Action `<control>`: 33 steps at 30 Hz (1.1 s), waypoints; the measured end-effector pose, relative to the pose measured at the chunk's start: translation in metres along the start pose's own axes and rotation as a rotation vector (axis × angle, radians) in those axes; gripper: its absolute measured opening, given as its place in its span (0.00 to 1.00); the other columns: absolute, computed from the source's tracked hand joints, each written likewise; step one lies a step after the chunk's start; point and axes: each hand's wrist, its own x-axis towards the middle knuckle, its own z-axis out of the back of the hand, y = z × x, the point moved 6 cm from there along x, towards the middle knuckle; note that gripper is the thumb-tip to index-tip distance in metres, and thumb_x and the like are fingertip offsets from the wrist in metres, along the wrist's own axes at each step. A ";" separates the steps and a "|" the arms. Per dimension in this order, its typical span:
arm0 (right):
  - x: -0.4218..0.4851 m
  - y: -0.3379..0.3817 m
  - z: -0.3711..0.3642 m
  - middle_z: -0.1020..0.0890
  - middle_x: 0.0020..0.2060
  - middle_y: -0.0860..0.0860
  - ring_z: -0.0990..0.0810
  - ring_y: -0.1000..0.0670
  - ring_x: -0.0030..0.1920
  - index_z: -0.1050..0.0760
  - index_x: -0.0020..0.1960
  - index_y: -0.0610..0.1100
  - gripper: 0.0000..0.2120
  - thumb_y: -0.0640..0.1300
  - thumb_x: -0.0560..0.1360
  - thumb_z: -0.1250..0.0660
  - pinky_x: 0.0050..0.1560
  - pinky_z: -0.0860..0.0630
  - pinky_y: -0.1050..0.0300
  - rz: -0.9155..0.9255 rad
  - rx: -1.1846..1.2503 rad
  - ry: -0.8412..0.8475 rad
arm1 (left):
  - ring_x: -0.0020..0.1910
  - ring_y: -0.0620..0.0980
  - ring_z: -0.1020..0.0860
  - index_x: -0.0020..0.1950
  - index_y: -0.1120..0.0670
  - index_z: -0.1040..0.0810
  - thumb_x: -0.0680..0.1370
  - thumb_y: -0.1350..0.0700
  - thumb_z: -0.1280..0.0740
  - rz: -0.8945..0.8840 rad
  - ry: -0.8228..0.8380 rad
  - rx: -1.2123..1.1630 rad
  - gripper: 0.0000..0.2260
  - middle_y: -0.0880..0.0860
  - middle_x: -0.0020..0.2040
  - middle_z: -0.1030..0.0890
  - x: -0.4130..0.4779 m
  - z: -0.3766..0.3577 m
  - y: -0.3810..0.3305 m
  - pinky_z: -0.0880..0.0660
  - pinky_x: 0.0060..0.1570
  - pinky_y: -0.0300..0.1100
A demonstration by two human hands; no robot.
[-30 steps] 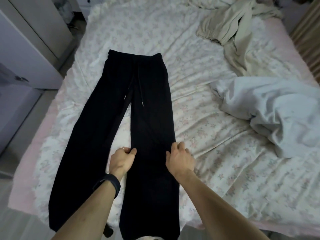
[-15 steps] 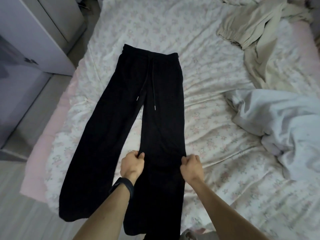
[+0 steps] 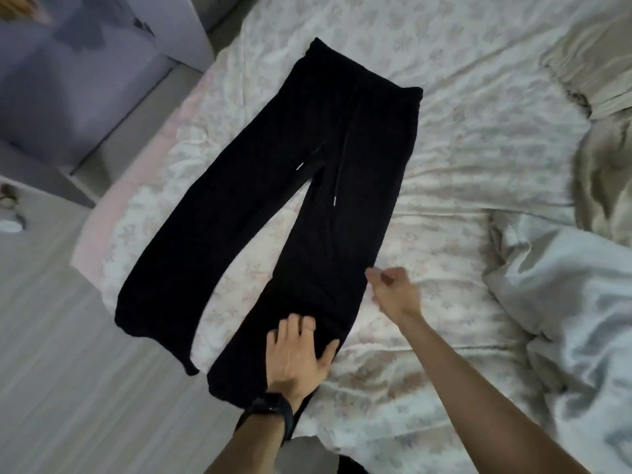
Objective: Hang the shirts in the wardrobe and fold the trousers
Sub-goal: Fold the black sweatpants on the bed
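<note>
Black drawstring trousers [image 3: 273,200] lie flat on the floral bed sheet [image 3: 461,159], waistband far, legs spread toward me. My left hand [image 3: 297,354], with a black band on its wrist, presses flat with spread fingers on the lower part of the right leg. My right hand [image 3: 390,289] sits at that leg's outer edge with its fingers curled. It is blurred, and I see no cloth in it. Beige trousers [image 3: 588,83] lie crumpled at the far right of the bed.
A pale grey garment [image 3: 564,302] is heaped on the bed's right side. A lilac wardrobe [image 3: 85,80] stands at the upper left, beside the bed. Light wood floor [image 3: 51,354] runs along the bed's left edge, with small objects [image 3: 10,213] on it.
Both hands gripped the edges of the right trouser leg before. The left hand has now let go and lies flat lower on the leg. The right has come off the edge. View shifted right.
</note>
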 end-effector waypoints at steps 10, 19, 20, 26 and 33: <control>0.020 0.030 -0.014 0.15 0.50 0.51 0.15 0.50 0.48 0.22 0.58 0.48 0.17 0.55 0.75 0.26 0.44 0.18 0.55 -0.056 0.112 0.340 | 0.45 0.61 0.23 0.54 0.61 0.19 0.66 0.46 0.24 0.528 0.311 0.036 0.24 0.58 0.47 0.22 -0.093 -0.043 0.007 0.23 0.41 0.57; -0.042 0.044 -0.049 0.14 0.48 0.47 0.13 0.45 0.43 0.21 0.57 0.44 0.10 0.44 0.77 0.29 0.38 0.18 0.56 -0.037 0.298 0.311 | 0.59 0.55 0.22 0.71 0.52 0.28 0.82 0.51 0.41 0.754 0.366 -0.016 0.18 0.52 0.60 0.20 -0.160 -0.024 0.096 0.29 0.58 0.49; -0.048 0.059 -0.051 0.14 0.47 0.47 0.14 0.45 0.41 0.20 0.56 0.44 0.08 0.43 0.77 0.29 0.38 0.18 0.56 -0.005 0.309 0.308 | 0.58 0.55 0.21 0.71 0.52 0.27 0.82 0.52 0.41 0.774 0.352 -0.032 0.17 0.53 0.58 0.19 -0.165 -0.016 0.110 0.29 0.58 0.48; -0.085 0.156 -0.092 0.17 0.40 0.43 0.13 0.46 0.37 0.28 0.44 0.41 0.11 0.45 0.77 0.27 0.39 0.16 0.56 0.143 0.276 0.272 | 0.51 0.57 0.19 0.62 0.49 0.21 0.84 0.54 0.41 0.867 0.234 -0.193 0.11 0.52 0.54 0.17 -0.169 0.040 0.207 0.25 0.48 0.47; -0.082 0.238 -0.152 0.16 0.37 0.46 0.14 0.51 0.33 0.26 0.46 0.43 0.10 0.49 0.79 0.29 0.37 0.17 0.61 0.217 0.177 0.159 | 0.52 0.57 0.19 0.57 0.47 0.19 0.84 0.51 0.38 0.915 0.122 -0.350 0.09 0.51 0.52 0.16 -0.136 0.061 0.331 0.23 0.50 0.49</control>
